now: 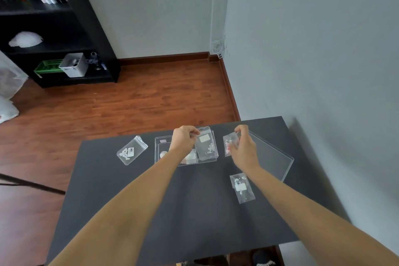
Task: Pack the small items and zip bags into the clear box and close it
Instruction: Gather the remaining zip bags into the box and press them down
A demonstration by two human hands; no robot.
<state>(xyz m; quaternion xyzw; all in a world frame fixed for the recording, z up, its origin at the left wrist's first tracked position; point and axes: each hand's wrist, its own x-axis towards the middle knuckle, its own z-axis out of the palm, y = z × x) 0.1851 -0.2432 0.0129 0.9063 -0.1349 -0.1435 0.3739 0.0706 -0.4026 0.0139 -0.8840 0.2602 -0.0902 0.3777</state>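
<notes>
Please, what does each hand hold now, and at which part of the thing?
The left hand pinches a zip bag at its top edge, over the clear box. The right hand holds another zip bag near its top corner.

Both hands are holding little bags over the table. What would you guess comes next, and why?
Probably the left hand lowers its zip bag into the clear box and lets go: that bag already hangs over the open box, while the right hand holds its bag off to the side.
</notes>
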